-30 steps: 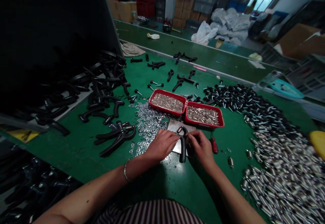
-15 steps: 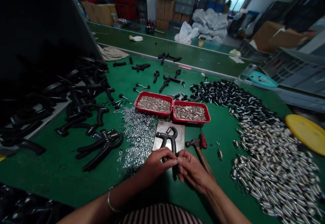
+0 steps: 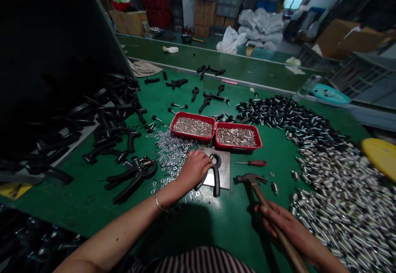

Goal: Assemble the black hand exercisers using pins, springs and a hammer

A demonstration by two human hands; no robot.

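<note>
- Left hand point(image 3: 194, 168): palm down, fingers curled closed over the left part of a black handled piece point(image 3: 216, 178); fingertips partly hidden. Grip looks meant to steady it, leaving its ring and right handle uncovered.
- The piece lies on a metal plate point(image 3: 225, 174), handle ends reaching past the near edge. Plate probably serves as a hard backing, sparing the green desk point(image 3: 216, 223).
- Right hand point(image 3: 280, 221): wrapped round the wooden handle of a hammer point(image 3: 262, 198), partway along it, thumb on top. Hammer head points toward the plate, just right of it; cannot tell whether it touches the desk.
- Screwdriver point(image 3: 256, 163) lies loose between hammer head and trays, presumably parked within reach.
- Two red trays, left point(image 3: 192, 138) and right point(image 3: 238, 148), end to end behind the plate; their walls keep tiny metal parts from scattering.
- Washers point(image 3: 168, 153) spread left, springs point(image 3: 343, 215) heaped right, black-headed bolts point(image 3: 287, 116) beyond: seemingly sorted by kind.
</note>
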